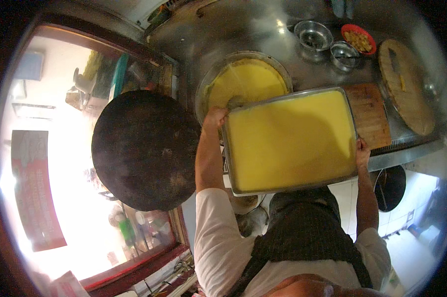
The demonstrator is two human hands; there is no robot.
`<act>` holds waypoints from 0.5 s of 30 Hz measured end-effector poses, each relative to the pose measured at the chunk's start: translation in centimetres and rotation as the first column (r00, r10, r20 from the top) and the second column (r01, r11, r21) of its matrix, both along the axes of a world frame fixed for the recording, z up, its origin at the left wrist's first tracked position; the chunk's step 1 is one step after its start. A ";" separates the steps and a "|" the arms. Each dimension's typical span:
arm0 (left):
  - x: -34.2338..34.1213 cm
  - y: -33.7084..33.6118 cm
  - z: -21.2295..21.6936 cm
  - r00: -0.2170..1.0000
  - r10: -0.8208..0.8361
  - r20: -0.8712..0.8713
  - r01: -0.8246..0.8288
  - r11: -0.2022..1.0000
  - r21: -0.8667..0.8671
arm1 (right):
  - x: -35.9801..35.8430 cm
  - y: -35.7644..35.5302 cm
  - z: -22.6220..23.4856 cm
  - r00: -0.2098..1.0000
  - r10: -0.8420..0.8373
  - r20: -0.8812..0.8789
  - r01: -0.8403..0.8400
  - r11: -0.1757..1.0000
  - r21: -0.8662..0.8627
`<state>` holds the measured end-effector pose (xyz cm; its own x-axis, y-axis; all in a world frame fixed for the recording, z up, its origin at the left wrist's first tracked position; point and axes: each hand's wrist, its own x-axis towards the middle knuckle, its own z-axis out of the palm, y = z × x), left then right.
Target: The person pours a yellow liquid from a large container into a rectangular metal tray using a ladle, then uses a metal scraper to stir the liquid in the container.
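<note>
Head view: the left hand [216, 117] and right hand [363, 151] grip opposite short ends of a rectangular metal tray [283, 187], held over the near edge of the table [263, 32]. Its long axis runs left to right, right end angled slightly away. The tray looks stiff and fairly heavy; its smooth yellow filling [288, 143] seems soft, so level holds at both end rims suit it.

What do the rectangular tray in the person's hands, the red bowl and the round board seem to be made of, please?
Rectangular tray: probably metal with a dull sheen, judging by its thin grey rim.
Red bowl: likely plastic, smooth, from its even, bright colour, though enamel is possible.
Round board: apparently wood, matte, given its tan, unevenly toned surface.
</note>
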<state>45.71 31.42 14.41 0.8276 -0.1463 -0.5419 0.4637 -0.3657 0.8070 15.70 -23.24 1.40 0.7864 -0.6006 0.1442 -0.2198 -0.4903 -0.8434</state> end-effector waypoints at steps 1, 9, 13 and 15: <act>-0.1 0.7 -1.3 0.998 -0.060 0.009 0.059 0.991 0.119 | 1.1 -0.8 0.2 0.999 0.006 0.043 -0.008 0.999 0.047; -0.5 -2.0 4.6 0.867 0.480 -0.135 -0.494 0.791 -0.362 | -2.7 -4.0 -5.5 0.999 -0.032 0.015 0.029 0.982 0.188; -1.1 0.6 -3.9 0.953 0.286 -0.095 -0.289 0.957 -0.019 | -0.3 -1.3 -2.9 0.999 -0.047 -0.004 0.046 0.956 0.290; -0.3 -3.7 -5.0 0.922 0.318 -0.223 -0.380 0.855 -0.352 | -0.5 -0.7 -0.2 0.989 -0.049 -0.136 0.054 0.998 0.032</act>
